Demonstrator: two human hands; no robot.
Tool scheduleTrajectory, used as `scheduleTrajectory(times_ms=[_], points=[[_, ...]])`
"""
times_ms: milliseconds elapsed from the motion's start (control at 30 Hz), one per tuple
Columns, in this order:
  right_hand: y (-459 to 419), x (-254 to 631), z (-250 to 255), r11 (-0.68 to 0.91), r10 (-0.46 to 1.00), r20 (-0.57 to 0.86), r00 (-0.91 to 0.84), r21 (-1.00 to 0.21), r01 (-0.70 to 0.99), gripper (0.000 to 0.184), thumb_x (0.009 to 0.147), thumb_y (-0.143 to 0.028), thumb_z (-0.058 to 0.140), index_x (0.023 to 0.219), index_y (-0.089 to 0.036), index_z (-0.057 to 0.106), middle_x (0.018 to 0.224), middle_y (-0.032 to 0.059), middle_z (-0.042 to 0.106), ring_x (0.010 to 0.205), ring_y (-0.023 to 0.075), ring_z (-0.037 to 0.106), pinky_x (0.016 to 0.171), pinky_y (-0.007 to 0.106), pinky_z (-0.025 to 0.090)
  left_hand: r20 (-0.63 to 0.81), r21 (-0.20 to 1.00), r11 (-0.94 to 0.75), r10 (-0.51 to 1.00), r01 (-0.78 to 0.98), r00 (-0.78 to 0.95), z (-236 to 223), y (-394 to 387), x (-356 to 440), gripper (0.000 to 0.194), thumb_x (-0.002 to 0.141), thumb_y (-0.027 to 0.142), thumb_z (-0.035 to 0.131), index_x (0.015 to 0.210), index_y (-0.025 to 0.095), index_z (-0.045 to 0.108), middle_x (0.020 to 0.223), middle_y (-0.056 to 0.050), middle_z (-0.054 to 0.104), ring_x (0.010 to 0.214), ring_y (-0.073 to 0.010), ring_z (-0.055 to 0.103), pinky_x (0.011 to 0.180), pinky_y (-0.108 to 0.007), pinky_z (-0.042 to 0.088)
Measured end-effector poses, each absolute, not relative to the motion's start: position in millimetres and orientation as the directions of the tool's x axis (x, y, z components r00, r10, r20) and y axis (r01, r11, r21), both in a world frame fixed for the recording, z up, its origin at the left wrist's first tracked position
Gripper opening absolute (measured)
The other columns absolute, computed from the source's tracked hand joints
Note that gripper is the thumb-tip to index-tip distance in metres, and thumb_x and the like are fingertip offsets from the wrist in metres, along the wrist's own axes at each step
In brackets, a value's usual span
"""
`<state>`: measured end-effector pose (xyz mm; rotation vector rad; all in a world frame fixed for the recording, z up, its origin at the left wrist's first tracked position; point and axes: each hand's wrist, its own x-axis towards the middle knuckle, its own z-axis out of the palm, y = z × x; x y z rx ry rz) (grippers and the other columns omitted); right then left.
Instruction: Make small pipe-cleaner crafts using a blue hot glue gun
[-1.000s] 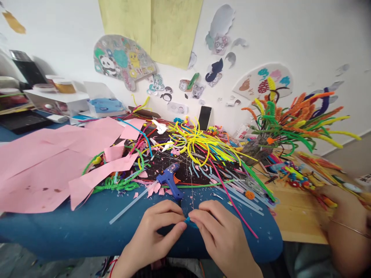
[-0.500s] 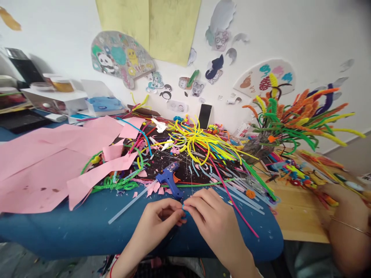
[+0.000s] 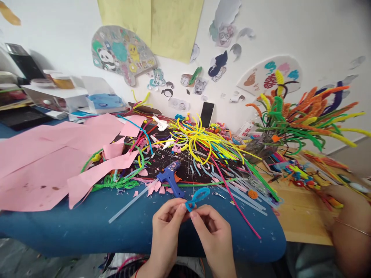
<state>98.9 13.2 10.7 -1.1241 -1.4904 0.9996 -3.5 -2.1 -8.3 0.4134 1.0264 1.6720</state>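
Both my hands meet over the near edge of the blue table (image 3: pixel 72 227). My left hand (image 3: pixel 166 226) and my right hand (image 3: pixel 213 231) each pinch the base of a blue pipe cleaner (image 3: pixel 197 197) bent into a loop, which sticks up and to the right above my fingertips. Just behind it lies a blue hot glue gun (image 3: pixel 169 178) on a black mat (image 3: pixel 179 162). A clear glue stick (image 3: pixel 129 204) lies to the left of my hands.
Pink paper sheets (image 3: pixel 43 162) cover the left. Yellow pipe cleaners (image 3: pixel 199 141) and coloured stems pile in the middle. A container of orange, green and yellow stems (image 3: pixel 295 116) stands right. Another person's arm (image 3: pixel 348 231) rests on the wooden table at right. A phone (image 3: pixel 206 114) leans on the wall.
My hands have drawn closer together and nearer to me, and the blue loop now stands up clear above my fingers. The camera tilted slightly.
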Motion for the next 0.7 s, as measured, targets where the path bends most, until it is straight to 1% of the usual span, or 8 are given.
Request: scheduleTrajectory(times_ms=[100, 167, 267, 333, 400, 533, 700], points=[[17, 100, 6, 0.091, 0.993, 0.088, -0.084, -0.995, 0.042, 0.016, 0.080, -0.034, 0.069, 0.081, -0.017, 0.068, 0.062, 0.0000, 0.065, 0.052, 0.0116, 0.057, 0.047, 0.020, 0.048, -0.259, 0.733, -0.030, 0.911, -0.679, -0.320, -4, -3, -1, 0.021, 0.068, 0.034, 0.084, 0.077, 0.018, 0.075, 0.072, -0.001, 0.075, 0.068, -0.0103, 0.067, 0.069, -0.016, 0.055], [19, 101, 4, 0.054, 0.995, 0.053, -0.082, -0.999, 0.005, 0.019, 0.079, -0.035, 0.070, 0.082, -0.017, 0.069, 0.061, 0.0001, 0.065, 0.050, 0.0114, 0.056, 0.047, 0.020, 0.049, -0.268, 0.713, -0.005, 0.922, -0.701, -0.279, -3, -3, -2, 0.021, 0.068, 0.035, 0.084, 0.077, 0.017, 0.076, 0.073, -0.002, 0.076, 0.069, -0.0108, 0.067, 0.070, -0.017, 0.056], [19, 103, 4, 0.075, 0.997, 0.074, -0.028, -0.996, 0.044, 0.018, 0.077, -0.035, 0.072, 0.074, -0.017, 0.070, 0.062, 0.0017, 0.067, 0.055, 0.0133, 0.061, 0.052, 0.022, 0.053, -0.264, 0.721, 0.040, 0.939, -0.692, -0.220, -2, -3, -7, 0.022, 0.071, 0.035, 0.082, 0.081, 0.017, 0.077, 0.075, -0.003, 0.076, 0.071, -0.0135, 0.069, 0.074, -0.024, 0.059], [18, 105, 6, 0.098, 0.995, 0.097, -0.010, -0.991, 0.089, 0.018, 0.076, -0.034, 0.072, 0.071, -0.017, 0.071, 0.062, 0.0023, 0.068, 0.056, 0.0147, 0.062, 0.054, 0.023, 0.054, -0.234, 0.758, 0.048, 0.951, -0.650, -0.202, -2, -2, -11, 0.023, 0.072, 0.037, 0.081, 0.083, 0.017, 0.077, 0.075, -0.004, 0.076, 0.071, -0.0156, 0.070, 0.076, -0.028, 0.060], [16, 107, 9, 0.117, 0.993, 0.117, -0.006, -0.985, 0.129, 0.018, 0.076, -0.034, 0.071, 0.069, -0.017, 0.071, 0.061, 0.0026, 0.068, 0.055, 0.0156, 0.063, 0.053, 0.024, 0.054, -0.189, 0.809, 0.033, 0.960, -0.587, -0.205, -2, -2, -16, 0.023, 0.072, 0.037, 0.080, 0.083, 0.017, 0.078, 0.074, -0.004, 0.076, 0.073, -0.0172, 0.070, 0.077, -0.030, 0.060], [16, 107, 14, 0.142, 0.990, 0.140, -0.025, -0.974, 0.176, 0.018, 0.077, -0.033, 0.069, 0.068, -0.017, 0.072, 0.058, 0.0027, 0.068, 0.053, 0.0158, 0.063, 0.051, 0.024, 0.053, -0.150, 0.867, 0.025, 0.966, -0.497, -0.212, -1, -2, -24, 0.019, 0.072, 0.036, 0.080, 0.077, 0.018, 0.079, 0.077, -0.004, 0.078, 0.075, -0.0178, 0.070, 0.075, -0.027, 0.060], [17, 102, 11, 0.133, 0.991, 0.129, -0.039, -0.982, 0.133, 0.013, 0.075, -0.030, 0.069, 0.073, -0.017, 0.069, 0.061, 0.0015, 0.067, 0.054, 0.0139, 0.062, 0.051, 0.021, 0.053, -0.174, 0.846, 0.051, 0.968, -0.531, -0.184, -1, -2, -24, 0.017, 0.071, 0.033, 0.081, 0.077, 0.018, 0.078, 0.076, -0.004, 0.077, 0.073, -0.0157, 0.069, 0.073, -0.023, 0.056]])
